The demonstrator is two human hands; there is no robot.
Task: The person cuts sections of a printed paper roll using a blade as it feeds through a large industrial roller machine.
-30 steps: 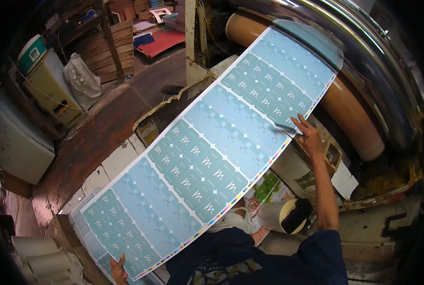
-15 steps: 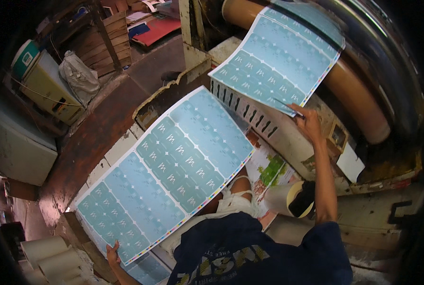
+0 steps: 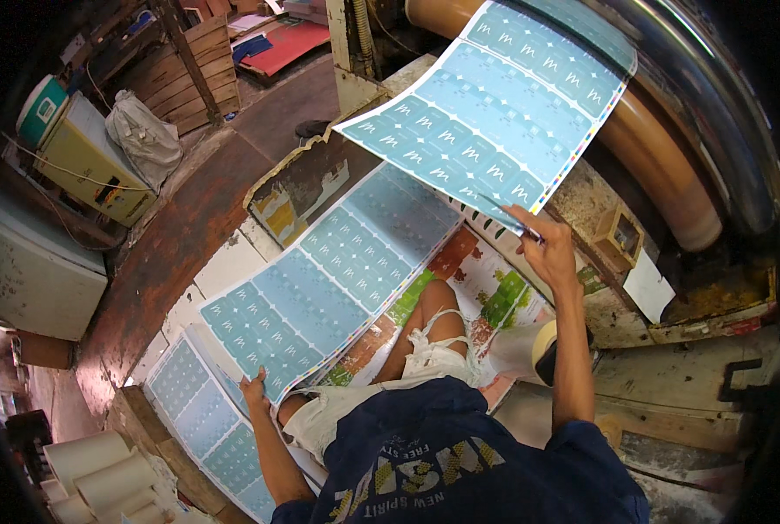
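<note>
Evidently your left grip (image 3: 254, 388) pinches likely light, creasable sheet (image 3: 355, 253), right grip (image 3: 543, 243) slim tool (image 3: 532, 232); hold edgewise beside left grip.

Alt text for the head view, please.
Bare left grip holds the edge of a loose teal-and-blue printed sheet; bare right grip holds a slim, blade-like tool at the edge of a matching web in front of a brown roller.

Two hands in play, left hand (image 3: 254, 393) and right hand (image 3: 551, 255)! One hanging printed sheet (image 3: 499, 100), one brown roller (image 3: 669, 179), one teal cooler (image 3: 44, 110), one grey sack (image 3: 144, 141)!
</note>
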